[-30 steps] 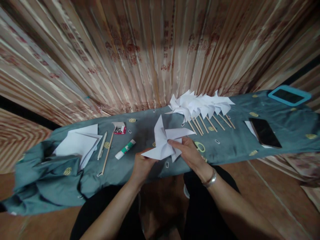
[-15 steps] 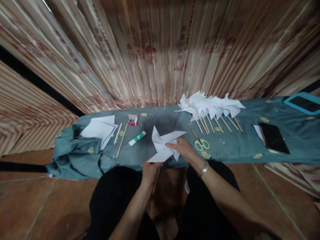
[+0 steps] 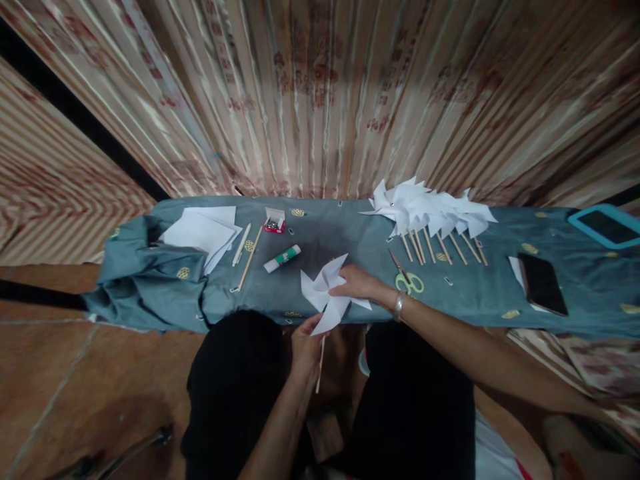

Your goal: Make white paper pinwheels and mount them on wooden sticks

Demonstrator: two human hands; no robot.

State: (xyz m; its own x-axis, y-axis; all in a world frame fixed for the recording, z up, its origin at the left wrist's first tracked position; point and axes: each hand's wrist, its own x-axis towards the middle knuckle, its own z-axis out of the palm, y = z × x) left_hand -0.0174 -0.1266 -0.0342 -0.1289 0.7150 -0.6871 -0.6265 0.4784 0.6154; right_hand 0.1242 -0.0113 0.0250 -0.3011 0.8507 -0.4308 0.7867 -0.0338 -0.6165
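A white paper pinwheel (image 3: 325,293) hangs over the near edge of the cloth-covered bench (image 3: 350,247). My right hand (image 3: 357,285) pinches the pinwheel's centre from the right. Below it, my left hand (image 3: 306,339) is closed round the thin wooden stick (image 3: 321,363) under the pinwheel, the stick pointing down toward my lap. Both hands meet at the bench's front edge.
Several finished pinwheels on sticks (image 3: 433,213) lie at the back right, green-handled scissors (image 3: 407,280) beside my right wrist. A glue stick (image 3: 283,259), a small box of pins (image 3: 274,221), loose sticks (image 3: 249,257) and a paper stack (image 3: 203,233) lie left. A phone (image 3: 541,283) and tablet (image 3: 603,225) lie right.
The pinwheel has come down toward the bench's front edge and looks smaller. My left hand dropped below the edge and now grips the stick. The view pulled back and up.
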